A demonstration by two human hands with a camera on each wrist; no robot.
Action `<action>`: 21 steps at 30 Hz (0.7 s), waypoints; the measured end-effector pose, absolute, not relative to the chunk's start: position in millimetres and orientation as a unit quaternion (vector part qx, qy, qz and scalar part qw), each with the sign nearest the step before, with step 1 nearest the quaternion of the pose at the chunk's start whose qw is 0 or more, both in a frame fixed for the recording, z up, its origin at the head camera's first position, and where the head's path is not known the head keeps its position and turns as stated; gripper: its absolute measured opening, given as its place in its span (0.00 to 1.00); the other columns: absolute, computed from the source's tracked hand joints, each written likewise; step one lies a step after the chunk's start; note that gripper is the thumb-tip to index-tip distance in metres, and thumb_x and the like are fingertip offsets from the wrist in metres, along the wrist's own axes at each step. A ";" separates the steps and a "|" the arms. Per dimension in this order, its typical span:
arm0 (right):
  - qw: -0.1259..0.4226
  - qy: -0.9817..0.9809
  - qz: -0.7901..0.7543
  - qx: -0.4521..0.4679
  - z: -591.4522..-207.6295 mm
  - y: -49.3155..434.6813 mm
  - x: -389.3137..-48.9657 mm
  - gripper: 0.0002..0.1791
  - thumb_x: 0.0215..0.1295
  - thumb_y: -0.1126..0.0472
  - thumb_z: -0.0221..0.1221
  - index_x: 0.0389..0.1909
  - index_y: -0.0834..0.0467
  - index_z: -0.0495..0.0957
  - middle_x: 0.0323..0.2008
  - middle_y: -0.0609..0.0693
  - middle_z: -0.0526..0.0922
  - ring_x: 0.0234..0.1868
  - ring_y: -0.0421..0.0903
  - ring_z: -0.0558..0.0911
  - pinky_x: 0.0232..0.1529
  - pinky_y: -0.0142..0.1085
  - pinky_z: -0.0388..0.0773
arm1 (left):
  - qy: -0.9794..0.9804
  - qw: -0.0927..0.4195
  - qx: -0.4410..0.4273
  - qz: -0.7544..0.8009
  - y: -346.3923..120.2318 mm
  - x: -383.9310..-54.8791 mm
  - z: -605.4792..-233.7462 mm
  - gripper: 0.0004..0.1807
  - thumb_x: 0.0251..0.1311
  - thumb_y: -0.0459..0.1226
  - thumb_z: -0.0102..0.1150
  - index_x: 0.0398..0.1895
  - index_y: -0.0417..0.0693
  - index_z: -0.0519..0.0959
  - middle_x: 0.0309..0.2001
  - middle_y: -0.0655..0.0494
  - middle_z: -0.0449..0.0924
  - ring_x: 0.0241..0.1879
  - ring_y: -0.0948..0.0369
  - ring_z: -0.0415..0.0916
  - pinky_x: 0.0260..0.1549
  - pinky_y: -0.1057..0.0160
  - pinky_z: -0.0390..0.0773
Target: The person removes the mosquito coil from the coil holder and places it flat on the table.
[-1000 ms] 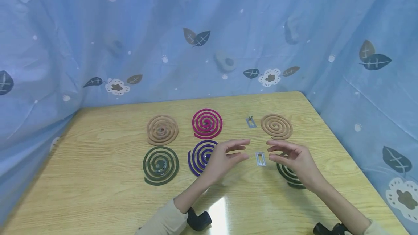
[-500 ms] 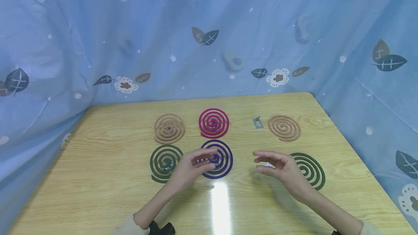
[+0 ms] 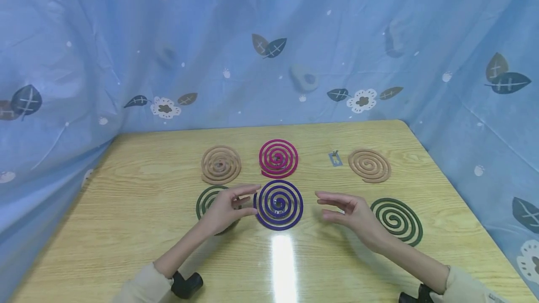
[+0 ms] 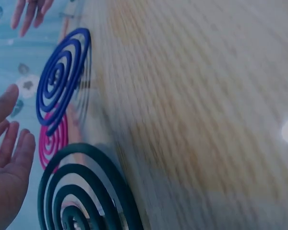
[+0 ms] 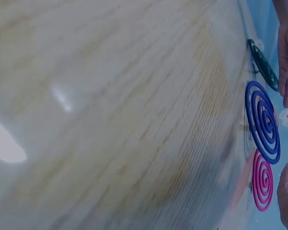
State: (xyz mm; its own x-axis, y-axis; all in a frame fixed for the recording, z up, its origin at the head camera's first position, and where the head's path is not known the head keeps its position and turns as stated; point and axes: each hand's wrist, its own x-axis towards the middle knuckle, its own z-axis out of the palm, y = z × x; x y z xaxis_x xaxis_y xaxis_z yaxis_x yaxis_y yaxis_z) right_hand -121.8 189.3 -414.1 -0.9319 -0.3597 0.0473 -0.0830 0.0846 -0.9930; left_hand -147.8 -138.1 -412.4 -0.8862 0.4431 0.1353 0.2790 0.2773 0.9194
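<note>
Both hands hover over the wooden table with fingers loosely bent and nothing between them. My left hand [image 3: 223,212] is above the front-left dark green mosquito coil [image 3: 204,202], hiding part of it. Its fingertips point at the purple-blue mosquito coil [image 3: 279,205], which sits raised off the table in the left wrist view. My right hand [image 3: 351,212] is to the right of that coil, left of another dark green mosquito coil [image 3: 396,221]. Behind the purple-blue coil is a magenta mosquito coil [image 3: 278,158]. The other hand also shows in each wrist view.
A brown mosquito coil [image 3: 221,165] is at the back left, another brown coil [image 3: 369,165] at the back right. Beside the latter lies a small metal coil stand [image 3: 335,158]. A blue patterned curtain [image 3: 210,60] hangs behind the table [image 3: 139,228].
The head view has turned slightly left. My left hand has moved left, off the purple-blue coil to over the dark green one. My right hand now covers the spot of the nearer metal stand.
</note>
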 end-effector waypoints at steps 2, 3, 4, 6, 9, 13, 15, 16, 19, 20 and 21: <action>0.115 0.727 -0.660 -0.152 -415.1 186.4 -125.0 0.27 0.58 0.69 0.64 0.59 0.69 0.71 0.60 0.60 0.75 0.55 0.38 0.78 0.53 0.33 0.79 | 0.798 0.078 0.230 0.551 -138.7 -151.9 -414.3 0.29 0.53 0.27 0.67 0.60 0.33 0.72 0.61 0.39 0.72 0.61 0.45 0.69 0.57 0.62 0.74; 0.121 0.727 -0.659 -0.151 -415.5 184.7 -126.5 0.28 0.57 0.69 0.64 0.59 0.69 0.71 0.60 0.62 0.74 0.55 0.38 0.78 0.53 0.33 0.79 | 0.802 0.080 0.230 0.546 -138.7 -153.7 -415.3 0.29 0.52 0.27 0.67 0.60 0.33 0.72 0.61 0.39 0.71 0.61 0.45 0.69 0.58 0.62 0.74; 0.129 0.725 -0.659 -0.151 -416.0 183.3 -127.7 0.29 0.57 0.68 0.65 0.60 0.70 0.70 0.60 0.64 0.72 0.55 0.37 0.77 0.53 0.33 0.79 | 0.806 0.081 0.232 0.539 -138.4 -155.1 -416.2 0.30 0.52 0.28 0.67 0.61 0.34 0.72 0.61 0.39 0.71 0.61 0.45 0.68 0.58 0.61 0.73; 0.144 0.721 -0.660 -0.154 -417.1 181.0 -129.6 0.30 0.57 0.68 0.65 0.61 0.70 0.69 0.62 0.66 0.70 0.57 0.38 0.77 0.55 0.34 0.77 | 0.813 0.086 0.234 0.526 -137.6 -157.4 -417.8 0.31 0.52 0.28 0.67 0.61 0.35 0.71 0.62 0.41 0.71 0.62 0.45 0.67 0.59 0.60 0.72; 0.160 0.718 -0.659 -0.157 -418.7 179.5 -131.1 0.32 0.57 0.67 0.65 0.62 0.70 0.68 0.64 0.66 0.68 0.60 0.44 0.75 0.58 0.33 0.75 | 0.826 0.089 0.240 0.503 -135.8 -160.1 -419.8 0.32 0.52 0.29 0.68 0.63 0.37 0.71 0.63 0.42 0.70 0.63 0.46 0.66 0.60 0.58 0.71; 0.173 0.717 -0.657 -0.159 -420.6 179.5 -132.7 0.33 0.56 0.67 0.65 0.62 0.70 0.67 0.65 0.66 0.66 0.64 0.56 0.70 0.59 0.34 0.75 | 0.836 0.087 0.243 0.484 -132.7 -162.5 -421.2 0.32 0.52 0.29 0.68 0.63 0.38 0.71 0.63 0.43 0.70 0.64 0.47 0.65 0.61 0.59 0.70; 0.178 0.717 -0.654 -0.162 -421.6 179.4 -133.9 0.33 0.56 0.67 0.65 0.63 0.70 0.66 0.65 0.66 0.65 0.64 0.61 0.67 0.59 0.34 0.74 | 0.841 0.082 0.243 0.476 -131.0 -163.1 -421.6 0.32 0.52 0.29 0.68 0.63 0.37 0.71 0.63 0.42 0.70 0.64 0.47 0.66 0.61 0.59 0.71; 0.180 0.719 -0.652 -0.163 -422.3 179.4 -134.5 0.33 0.57 0.67 0.65 0.63 0.70 0.66 0.65 0.66 0.65 0.65 0.62 0.66 0.59 0.34 0.74 | 0.842 0.081 0.242 0.474 -130.1 -163.1 -421.6 0.32 0.51 0.29 0.68 0.63 0.37 0.71 0.62 0.42 0.71 0.63 0.47 0.66 0.61 0.59 0.71; 0.191 0.719 -0.649 -0.161 -424.9 179.4 -135.6 0.35 0.57 0.66 0.66 0.64 0.68 0.65 0.66 0.66 0.65 0.65 0.63 0.65 0.59 0.34 0.74 | 0.847 0.078 0.241 0.467 -127.6 -162.7 -422.2 0.33 0.50 0.29 0.69 0.62 0.36 0.71 0.61 0.41 0.72 0.63 0.47 0.67 0.61 0.59 0.71; 0.195 0.720 -0.647 -0.160 -425.9 179.4 -135.5 0.35 0.57 0.65 0.66 0.65 0.68 0.65 0.66 0.65 0.65 0.65 0.63 0.65 0.59 0.34 0.74 | 0.850 0.077 0.241 0.463 -127.0 -162.3 -422.5 0.33 0.50 0.29 0.69 0.62 0.36 0.71 0.61 0.41 0.72 0.63 0.47 0.67 0.61 0.59 0.71; 0.201 0.719 -0.647 -0.158 -427.2 179.4 -135.4 0.35 0.57 0.65 0.66 0.65 0.68 0.64 0.65 0.65 0.65 0.65 0.64 0.65 0.59 0.34 0.74 | 0.851 0.078 0.240 0.460 -126.4 -162.0 -422.6 0.33 0.50 0.29 0.69 0.62 0.35 0.71 0.61 0.41 0.72 0.62 0.47 0.67 0.61 0.59 0.70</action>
State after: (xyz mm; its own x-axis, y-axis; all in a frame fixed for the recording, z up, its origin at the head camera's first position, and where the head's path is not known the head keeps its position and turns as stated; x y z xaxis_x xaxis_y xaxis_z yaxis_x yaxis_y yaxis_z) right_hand -135.4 179.4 -427.2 -0.8694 -0.4868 -0.0844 0.0326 0.1140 -0.9929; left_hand -162.0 -126.4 -422.6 -0.8722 0.4811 0.0886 0.3377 0.4613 0.8205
